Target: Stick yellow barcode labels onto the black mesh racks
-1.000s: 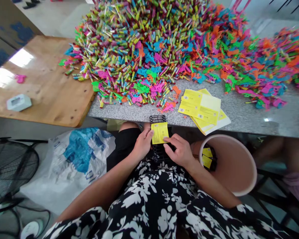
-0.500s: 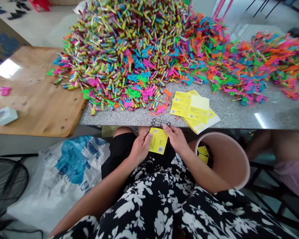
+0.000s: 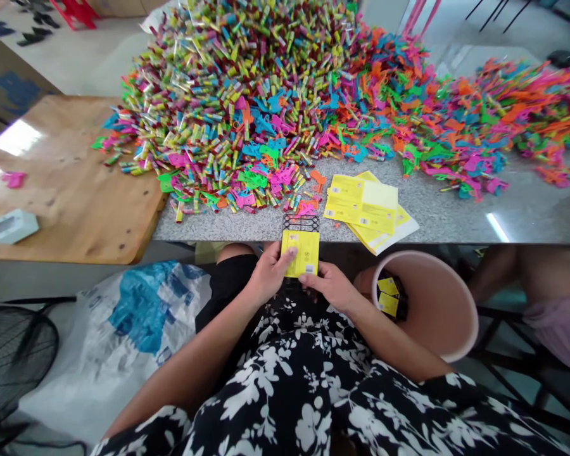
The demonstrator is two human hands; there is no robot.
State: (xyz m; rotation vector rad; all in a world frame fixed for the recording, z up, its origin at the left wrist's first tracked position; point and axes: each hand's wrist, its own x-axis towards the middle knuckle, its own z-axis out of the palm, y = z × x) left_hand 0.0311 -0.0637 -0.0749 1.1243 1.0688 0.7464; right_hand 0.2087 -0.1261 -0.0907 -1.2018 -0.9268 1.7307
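Observation:
Between my hands, at the table's front edge, is a black openwork plastic piece [image 3: 301, 222] with a yellow printed label [image 3: 301, 244] over most of its face. My left hand [image 3: 268, 271] grips its left side, thumb lying on the label. With thumb on top and fingers beneath, my right hand [image 3: 331, 284] pinches the label's lower right corner. Yellow label sheets [image 3: 361, 206], one with a part peeled off, lie on the grey speckled table [image 3: 209, 226] to the right. More black pieces with yellow labels [image 3: 388, 296] sit inside a pink bin [image 3: 437, 310].
A big heap of small coloured tubes [image 3: 209, 95] covers the table's back, with bright plastic toy-gun-shaped pieces [image 3: 470, 126] to the right. A wooden board [image 3: 71, 190] holds a white box [image 3: 12, 226]. Below are a plastic sack [image 3: 142, 316], a fan [image 3: 19, 361] and another person's leg [image 3: 527, 278].
My right hand has moved from the piece's top right corner down to its lower right corner. The piece has shifted slightly up, and my left thumb now lies further over the label.

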